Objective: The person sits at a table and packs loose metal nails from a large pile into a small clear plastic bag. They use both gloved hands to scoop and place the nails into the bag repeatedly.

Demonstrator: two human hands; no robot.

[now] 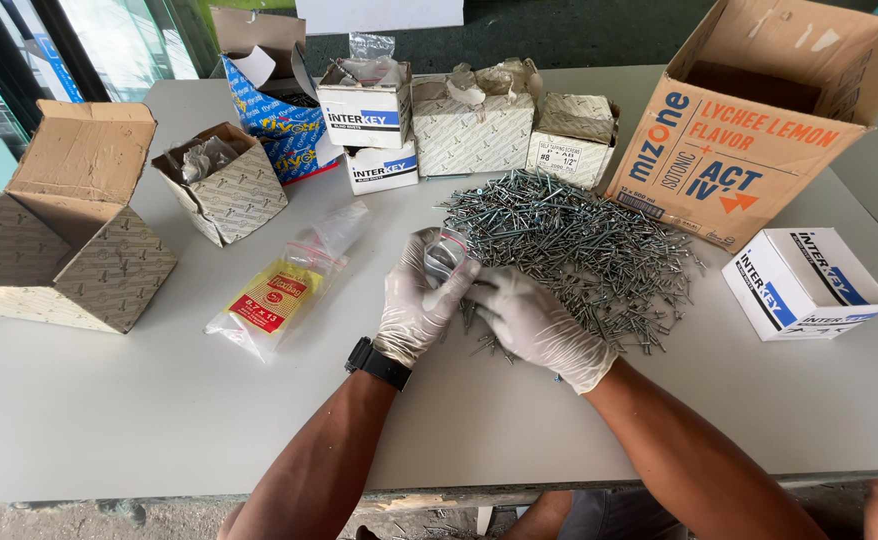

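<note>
- Screws [579,245] lie heaped on the table [109,400], touching our right hand [534,320].
- We hold a small clear bag [444,255] pinched in the closed left hand [414,300], just left of the heap.
- Right hand rests part curled; its hold cannot be told.
- We judge it best to keep the bag mouth wide and feed few screws at once.

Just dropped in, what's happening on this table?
A person in white gloves works at a grey table. The left hand holds a small clear bag open while the right hand picks at the pile of silver screws. Open cartons and a stack of spare bags lie around.
</note>
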